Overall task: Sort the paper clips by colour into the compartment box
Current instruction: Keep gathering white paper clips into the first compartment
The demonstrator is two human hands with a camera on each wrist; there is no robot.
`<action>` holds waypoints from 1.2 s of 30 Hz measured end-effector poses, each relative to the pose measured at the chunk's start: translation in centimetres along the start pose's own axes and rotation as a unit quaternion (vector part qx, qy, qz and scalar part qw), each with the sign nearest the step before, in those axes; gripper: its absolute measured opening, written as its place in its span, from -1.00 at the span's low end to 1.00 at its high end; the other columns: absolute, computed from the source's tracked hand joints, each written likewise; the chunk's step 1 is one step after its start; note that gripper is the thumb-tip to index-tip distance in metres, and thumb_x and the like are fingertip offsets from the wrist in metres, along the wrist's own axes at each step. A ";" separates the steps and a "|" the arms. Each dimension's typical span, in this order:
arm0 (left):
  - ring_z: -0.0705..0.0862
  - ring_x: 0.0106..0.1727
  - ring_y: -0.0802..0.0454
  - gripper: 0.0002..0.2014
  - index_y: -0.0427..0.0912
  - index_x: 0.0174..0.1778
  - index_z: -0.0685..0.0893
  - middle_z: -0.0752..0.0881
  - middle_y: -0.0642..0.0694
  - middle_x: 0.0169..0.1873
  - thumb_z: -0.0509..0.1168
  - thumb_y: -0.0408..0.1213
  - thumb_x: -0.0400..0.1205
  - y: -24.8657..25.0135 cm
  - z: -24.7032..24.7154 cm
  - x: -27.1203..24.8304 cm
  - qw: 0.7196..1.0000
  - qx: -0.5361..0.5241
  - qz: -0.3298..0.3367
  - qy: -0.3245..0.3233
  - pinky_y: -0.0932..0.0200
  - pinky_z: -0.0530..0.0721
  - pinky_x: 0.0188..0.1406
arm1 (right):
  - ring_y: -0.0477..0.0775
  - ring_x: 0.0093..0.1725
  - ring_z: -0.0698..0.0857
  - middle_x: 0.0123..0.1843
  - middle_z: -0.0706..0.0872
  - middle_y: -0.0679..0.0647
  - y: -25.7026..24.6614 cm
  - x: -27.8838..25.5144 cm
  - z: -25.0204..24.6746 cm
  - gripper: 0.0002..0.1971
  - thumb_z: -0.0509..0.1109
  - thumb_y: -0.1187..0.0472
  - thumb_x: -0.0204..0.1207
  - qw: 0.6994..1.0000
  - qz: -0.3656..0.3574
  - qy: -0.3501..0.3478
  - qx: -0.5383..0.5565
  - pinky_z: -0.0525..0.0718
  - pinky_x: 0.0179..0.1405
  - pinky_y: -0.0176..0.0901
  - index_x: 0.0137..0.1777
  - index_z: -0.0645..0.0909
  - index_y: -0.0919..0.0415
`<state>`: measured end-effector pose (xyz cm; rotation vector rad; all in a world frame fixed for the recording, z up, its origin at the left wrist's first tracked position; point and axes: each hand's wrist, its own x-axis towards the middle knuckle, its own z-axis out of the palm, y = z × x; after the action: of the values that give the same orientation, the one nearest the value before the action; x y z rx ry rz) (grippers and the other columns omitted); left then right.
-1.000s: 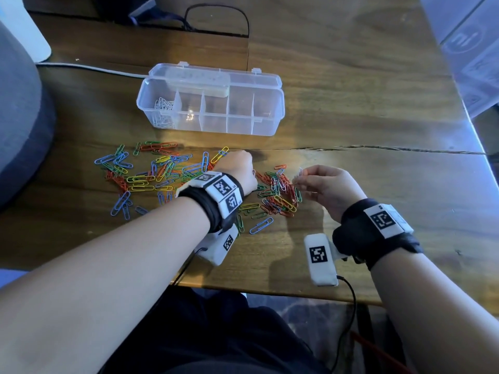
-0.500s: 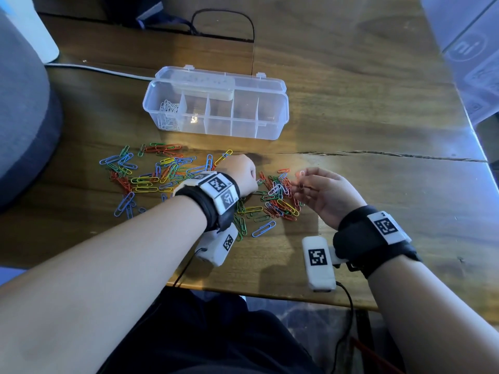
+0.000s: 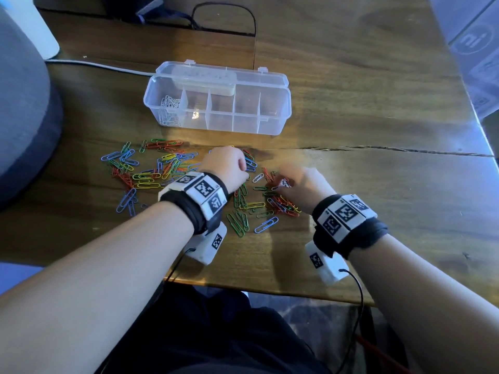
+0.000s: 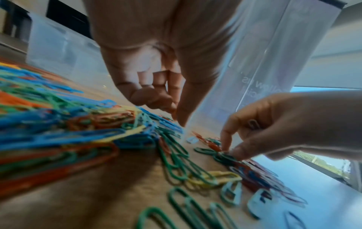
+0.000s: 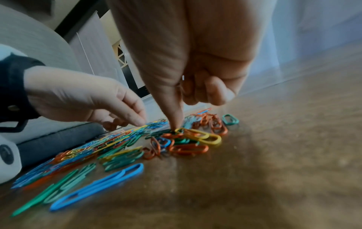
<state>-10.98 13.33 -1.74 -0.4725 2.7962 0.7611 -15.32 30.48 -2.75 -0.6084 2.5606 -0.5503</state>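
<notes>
A clear compartment box [image 3: 272,125] stands open on the wooden table [image 3: 378,198], with white clips [image 3: 168,107] in its leftmost compartment. Coloured paper clips [image 3: 151,171] lie scattered in front of it, with a second cluster [image 3: 280,203] to the right. My left hand [image 3: 237,168] hovers over the clips with fingers curled and thumb tip down [image 4: 181,120]; I see nothing in it. My right hand [image 3: 286,184] dips thumb and forefinger into the right cluster [image 5: 174,125]. A white clip [image 4: 253,124] sits tucked in its curled fingers [image 5: 215,93].
A grey cushion [image 3: 24,117] bulges in at the left. A white cable [image 3: 102,67] and a black cable loop [image 3: 224,12] lie behind the box. A long crack [image 3: 378,152] runs across the table. The table's front edge [image 3: 270,288] is close to my wrists.
My right hand has turned palm down and moved left into the right cluster of clips. My left hand has shifted slightly forward over the pile.
</notes>
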 end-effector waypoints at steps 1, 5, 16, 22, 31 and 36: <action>0.62 -0.13 0.03 -0.90 -0.09 -0.28 0.69 0.60 0.09 -0.33 0.36 -0.23 0.56 0.5 0.3 0.0 1.000 -0.004 0.010 -0.002 0.22 0.49 -0.15 | 0.06 -0.20 0.55 -0.25 0.56 -0.05 0.0 0.1 0.1 -0.94 0.37 0.21 0.49 1.000 0.008 0.000 -0.001 0.44 -0.25 -0.23 -0.15 0.62 0.02; 0.67 -0.09 -0.05 -0.86 -0.17 -0.18 0.74 0.72 -0.01 -0.17 0.33 -0.19 0.57 2.2 1.8 0.3 0.999 0.034 0.010 -0.035 0.18 0.55 -0.16 | -0.01 -0.28 0.50 -0.26 0.56 -0.03 0.4 0.1 -0.4 -0.96 0.41 0.21 0.49 0.999 0.005 0.018 0.044 0.42 -0.24 -0.21 -0.17 0.65 0.17; 0.70 -0.15 -0.17 -0.85 -0.30 -0.20 0.73 0.74 -0.17 -0.23 0.24 -0.42 0.49 3.4 1.7 0.8 0.987 0.107 0.035 -0.118 0.07 0.66 -0.22 | -0.04 -0.51 0.41 -0.45 0.43 0.03 2.7 -1.5 -1.9 -0.81 0.13 0.42 0.44 0.722 0.220 0.016 0.656 0.42 -0.63 -0.36 -0.35 0.38 0.18; 0.54 -0.14 -0.05 -0.89 -0.12 -0.29 0.61 0.60 -0.01 -0.24 0.28 -0.35 0.55 2.8 1.1 0.7 0.989 0.081 0.079 -0.092 0.18 0.50 -0.14 | -0.23 -0.60 0.49 -0.48 0.52 -0.08 1.8 -0.9 -0.9 -0.94 0.43 0.26 0.46 0.967 0.105 0.069 0.220 0.41 -0.58 -0.37 -0.23 0.64 0.15; 0.59 -0.39 0.04 -0.73 -0.12 -0.21 0.68 0.61 0.02 -0.37 0.11 -0.46 0.61 2.6 0.9 0.4 0.981 -0.168 0.035 -0.090 0.14 0.59 -0.27 | 0.20 -0.07 0.69 -0.09 0.74 0.14 0.7 0.3 -0.5 -0.86 0.36 0.13 0.48 0.991 0.119 0.054 0.016 0.55 -0.19 -0.19 -0.07 0.71 0.13; 0.56 -0.39 0.05 -0.71 -0.13 -0.26 0.62 0.63 -0.04 -0.34 0.05 -0.53 0.57 2.4 0.9 0.8 0.976 -0.188 0.010 -0.105 0.19 0.56 -0.39 | -0.04 -0.48 0.51 -0.34 0.69 0.10 2.2 0.0 -1.4 -0.82 0.51 0.18 0.39 0.965 0.126 0.086 0.214 0.46 -0.46 -0.23 -0.19 0.74 0.33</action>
<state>-12.47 15.60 -1.63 -0.3964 2.4678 1.2732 -16.72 32.69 -2.65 -0.0858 2.5025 -1.0627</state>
